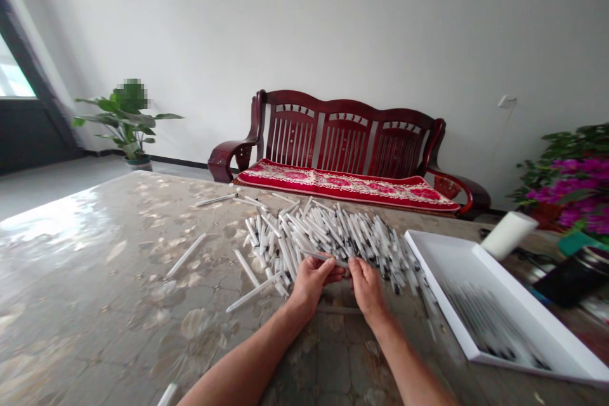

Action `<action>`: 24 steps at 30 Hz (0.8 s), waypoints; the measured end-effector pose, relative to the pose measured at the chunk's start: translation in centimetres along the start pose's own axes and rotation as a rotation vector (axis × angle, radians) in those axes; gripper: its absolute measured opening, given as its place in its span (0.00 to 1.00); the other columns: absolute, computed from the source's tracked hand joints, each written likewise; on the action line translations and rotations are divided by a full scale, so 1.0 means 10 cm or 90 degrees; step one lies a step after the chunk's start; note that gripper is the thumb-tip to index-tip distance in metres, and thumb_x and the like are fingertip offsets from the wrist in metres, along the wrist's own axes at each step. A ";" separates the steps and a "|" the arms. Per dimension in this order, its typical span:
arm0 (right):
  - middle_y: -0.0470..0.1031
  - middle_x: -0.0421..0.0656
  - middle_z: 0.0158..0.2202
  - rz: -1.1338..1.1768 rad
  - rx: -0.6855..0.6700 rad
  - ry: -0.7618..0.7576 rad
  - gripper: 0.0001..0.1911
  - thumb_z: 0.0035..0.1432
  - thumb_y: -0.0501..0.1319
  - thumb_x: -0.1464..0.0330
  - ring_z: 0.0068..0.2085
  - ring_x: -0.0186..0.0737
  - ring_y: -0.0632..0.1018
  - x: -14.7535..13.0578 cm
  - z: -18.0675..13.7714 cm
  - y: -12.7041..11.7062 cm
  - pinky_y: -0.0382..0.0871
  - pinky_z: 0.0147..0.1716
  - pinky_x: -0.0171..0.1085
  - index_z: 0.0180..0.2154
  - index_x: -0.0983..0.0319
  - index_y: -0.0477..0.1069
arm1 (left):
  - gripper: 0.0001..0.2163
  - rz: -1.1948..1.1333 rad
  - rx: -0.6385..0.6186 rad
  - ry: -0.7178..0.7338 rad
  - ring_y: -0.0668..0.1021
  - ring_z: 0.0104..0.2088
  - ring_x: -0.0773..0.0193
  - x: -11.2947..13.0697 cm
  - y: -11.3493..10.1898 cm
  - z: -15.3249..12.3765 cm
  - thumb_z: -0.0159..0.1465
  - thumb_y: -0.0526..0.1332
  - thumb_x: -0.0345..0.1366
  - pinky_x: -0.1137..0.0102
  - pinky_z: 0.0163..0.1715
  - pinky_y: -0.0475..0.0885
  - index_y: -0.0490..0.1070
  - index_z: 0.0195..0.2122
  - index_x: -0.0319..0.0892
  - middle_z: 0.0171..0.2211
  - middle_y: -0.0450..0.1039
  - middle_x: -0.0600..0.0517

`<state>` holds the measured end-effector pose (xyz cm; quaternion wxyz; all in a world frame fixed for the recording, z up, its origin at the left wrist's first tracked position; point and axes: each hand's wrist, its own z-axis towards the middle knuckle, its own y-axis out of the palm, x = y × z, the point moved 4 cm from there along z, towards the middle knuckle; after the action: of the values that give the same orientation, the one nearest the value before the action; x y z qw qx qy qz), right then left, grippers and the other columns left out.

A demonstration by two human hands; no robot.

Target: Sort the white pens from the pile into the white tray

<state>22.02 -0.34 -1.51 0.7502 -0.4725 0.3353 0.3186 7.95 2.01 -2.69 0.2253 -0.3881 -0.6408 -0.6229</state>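
Observation:
Between my two hands is a slim white pen (311,255), lying nearly level just in front of the pile. My left hand (311,280) is closed round its left and middle part. At the pen's right end, the fingers of my right hand (366,285) are pinched together on it. Just beyond my hands spreads a large heap of white pens (304,225), many with black ends. To the right stands an open white box (451,311) with a layer of thin clear pens (485,314) with dark tips in it.
A loose pen (186,255) lies left of the heap on the patterned tabletop (118,304). A white roll (509,235) and a dark cup (575,276) stand beyond the box at right. Behind the table are a red wooden bench (342,139) and a potted plant (126,120).

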 end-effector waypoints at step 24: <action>0.63 0.35 0.19 0.020 -0.007 -0.051 0.24 0.63 0.49 0.48 0.23 0.37 0.68 -0.01 -0.01 -0.03 0.61 0.24 0.34 0.25 0.57 0.65 | 0.20 -0.013 -0.163 -0.378 0.69 0.14 0.77 0.10 -0.06 -0.07 0.69 0.58 0.47 0.85 0.13 0.58 0.79 0.33 0.34 0.22 0.77 0.47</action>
<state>22.14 -0.56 -1.34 0.7553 -0.4579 0.3105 0.3513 6.74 1.63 -2.16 -0.0285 -0.5713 -0.5991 -0.5602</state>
